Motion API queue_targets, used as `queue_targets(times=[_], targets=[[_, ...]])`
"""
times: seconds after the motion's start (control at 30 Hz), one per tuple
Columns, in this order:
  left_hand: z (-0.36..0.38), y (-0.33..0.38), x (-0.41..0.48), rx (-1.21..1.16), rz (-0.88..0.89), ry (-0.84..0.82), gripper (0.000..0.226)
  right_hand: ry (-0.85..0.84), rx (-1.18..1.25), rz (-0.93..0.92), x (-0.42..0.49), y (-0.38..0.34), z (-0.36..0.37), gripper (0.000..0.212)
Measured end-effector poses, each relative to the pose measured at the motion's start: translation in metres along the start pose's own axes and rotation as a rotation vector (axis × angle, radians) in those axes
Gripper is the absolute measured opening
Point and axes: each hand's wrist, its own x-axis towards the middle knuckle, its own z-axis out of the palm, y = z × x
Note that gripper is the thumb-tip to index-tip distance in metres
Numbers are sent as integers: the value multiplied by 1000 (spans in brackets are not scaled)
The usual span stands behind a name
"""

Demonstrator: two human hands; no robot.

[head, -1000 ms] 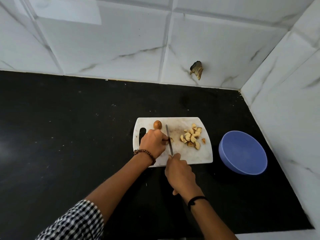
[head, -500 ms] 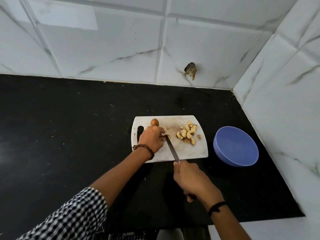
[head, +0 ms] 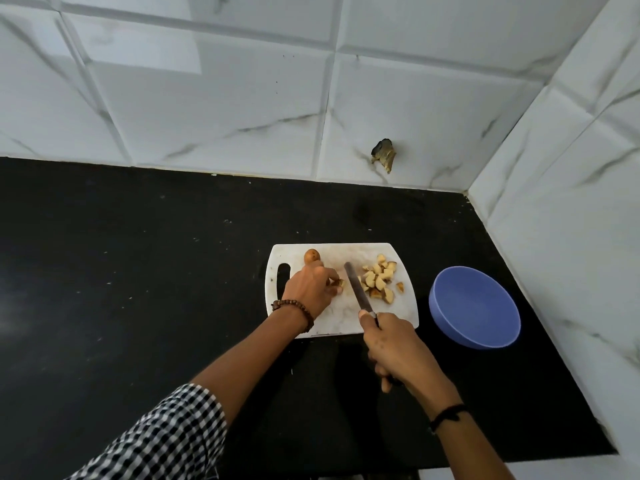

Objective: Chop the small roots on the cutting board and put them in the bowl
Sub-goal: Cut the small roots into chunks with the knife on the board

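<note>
— Where are the roots at this moment?

— On the white cutting board (head: 343, 323), which lies on the black desk (head: 138, 271). One whole brown root (head: 311, 256) stands near the far edge, just behind the left hand (head: 310, 291). A pile of chopped pieces (head: 379, 280) is on the right part of the board.

— And the hands?

— The left hand has curled fingers that hold a small cut piece (head: 337, 283) against the board. The right hand (head: 394, 344) is closed round the handle of the knife (head: 356, 289), with the thumb near the base of the blade. The blade lies between the left hand and the pile, its tip pointing away from the person – whether it touches the board, I cannot tell.

— The bowl?

— The blue bowl (head: 450, 327) sits on the desk just to the right of the board, near the tiled wall (head: 571, 202).
</note>
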Motion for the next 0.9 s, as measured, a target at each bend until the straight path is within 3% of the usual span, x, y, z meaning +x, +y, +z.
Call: queue_targets(times=[0.43, 0.53, 0.73, 0.9], targets=[[-7, -4, 13, 114, 235, -112, 24, 69, 137, -16, 35, 13, 11, 38], [-5, 0, 12, 144, 234, -61, 22, 75, 160, -14, 40, 14, 15, 38], [4, 0, -2, 81, 362, 24, 24, 130, 176, -21, 51, 18, 21, 38], [10, -1, -12, -57, 312, 22, 18, 146, 184, -36, 54, 26, 23, 39]])
